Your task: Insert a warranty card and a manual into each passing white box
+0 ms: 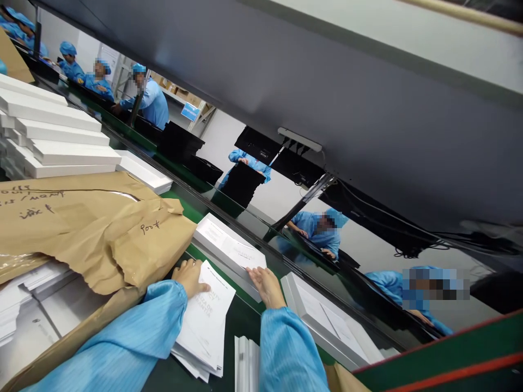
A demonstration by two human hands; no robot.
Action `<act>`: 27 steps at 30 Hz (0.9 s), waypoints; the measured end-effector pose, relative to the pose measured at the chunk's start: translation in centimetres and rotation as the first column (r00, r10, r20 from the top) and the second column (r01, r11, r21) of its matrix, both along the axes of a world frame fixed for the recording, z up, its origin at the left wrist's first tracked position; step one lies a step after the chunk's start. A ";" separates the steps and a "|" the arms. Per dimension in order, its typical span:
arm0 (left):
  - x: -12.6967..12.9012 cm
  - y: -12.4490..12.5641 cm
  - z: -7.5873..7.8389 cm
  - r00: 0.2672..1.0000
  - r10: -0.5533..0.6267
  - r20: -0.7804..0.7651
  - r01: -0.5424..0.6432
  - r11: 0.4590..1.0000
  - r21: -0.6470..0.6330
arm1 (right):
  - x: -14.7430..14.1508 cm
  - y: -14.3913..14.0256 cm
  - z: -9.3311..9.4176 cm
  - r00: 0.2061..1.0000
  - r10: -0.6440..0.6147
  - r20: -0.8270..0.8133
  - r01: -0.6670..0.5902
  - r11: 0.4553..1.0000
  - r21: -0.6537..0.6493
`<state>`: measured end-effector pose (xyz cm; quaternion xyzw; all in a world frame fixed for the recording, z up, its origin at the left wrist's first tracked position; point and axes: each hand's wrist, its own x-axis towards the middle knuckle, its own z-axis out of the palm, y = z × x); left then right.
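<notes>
My left hand (pixel 191 279) is at the upper left edge of a stack of white printed leaflets (pixel 206 321), its thumb on the top sheet and its fingers curled at the edge. The stack lies slightly fanned on the green surface. My right hand (pixel 266 286) has its fingers stretched out at the near edge of a white open box (pixel 241 273), where a printed leaflet (pixel 241 251) lies inside. Its fingertips touch the box or the leaflet; I cannot tell which. Between my forearms stands a row of thin white booklets (pixel 247 363), edges up.
A torn brown paper package (pixel 93 228) with white papers lies at left, below stacked white boxes (pixel 65 128). Another white box (pixel 322 321) with papers is at right. A dark panel (pixel 306 103) hangs overhead. Several co-workers (pixel 153 100) in blue sit across the line.
</notes>
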<state>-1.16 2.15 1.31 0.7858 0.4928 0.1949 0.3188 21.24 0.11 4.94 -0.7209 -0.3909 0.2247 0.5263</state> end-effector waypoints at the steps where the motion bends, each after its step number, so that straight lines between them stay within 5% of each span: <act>1: 0.0 0.1 -0.1 1.000 -0.007 0.003 0.007 1.000 -0.007 | 0.0 -0.5 -0.1 0.998 0.000 0.062 0.001 1.000 -0.006; 4: -0.1 0.1 -0.1 1.000 -0.009 0.008 0.009 1.000 0.015 | 0.1 -2.1 -0.5 0.956 0.013 0.293 0.004 0.998 -0.058; 9: -0.3 -0.2 -0.2 1.000 -0.004 0.009 0.003 0.999 0.044 | -0.1 -2.9 -1.8 0.760 0.030 0.649 0.115 0.977 -0.181; 16: -0.3 -0.1 -0.2 1.000 -0.013 0.010 0.013 1.000 0.005 | 0.6 -1.8 -2.0 0.572 0.114 0.813 0.244 0.922 -0.301; 22: -0.2 0.0 -0.3 1.000 -0.012 0.021 0.012 1.000 -0.006 | 1.7 -2.3 -1.7 0.547 0.201 0.812 0.202 0.910 -0.362; 27: -0.1 0.1 -0.6 0.999 -0.010 0.042 0.010 1.000 0.003 | 1.5 -2.6 -1.3 0.587 0.152 0.796 0.185 0.931 -0.315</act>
